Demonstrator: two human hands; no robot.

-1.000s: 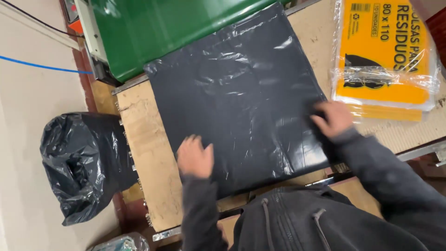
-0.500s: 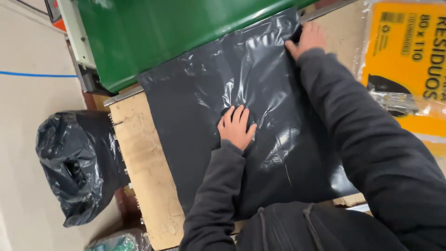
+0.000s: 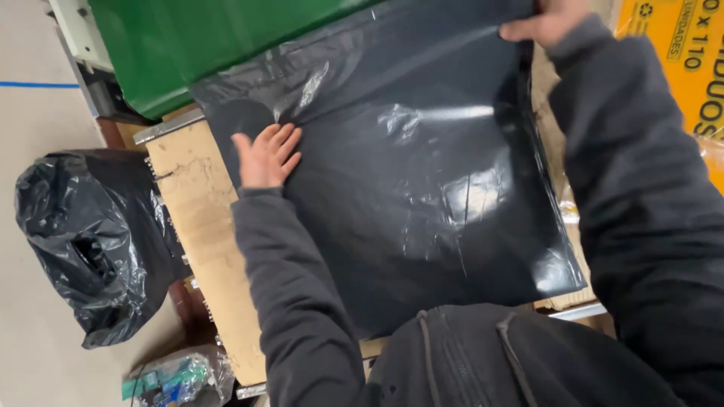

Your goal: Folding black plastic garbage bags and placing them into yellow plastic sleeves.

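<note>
A large flat black plastic bag (image 3: 407, 188) lies spread over a wooden work table (image 3: 197, 218). My left hand (image 3: 265, 157) presses flat on the bag near its left edge, fingers apart. My right hand (image 3: 544, 21) is at the bag's far right corner near the top of the view, fingers curled over the edge; part of the hand is cut off by the frame. Both arms wear dark sleeves.
A green panel (image 3: 204, 38) lies at the table's far side. A yellow pack of bags (image 3: 679, 68) sits on the right. On the floor at the left stand a stuffed black rubbish bag (image 3: 83, 241) and a clear bag of rubbish (image 3: 177, 375).
My left hand slid from the bag's near edge up and to its left edge. My right hand moved from the bag's right side to its far right corner.
</note>
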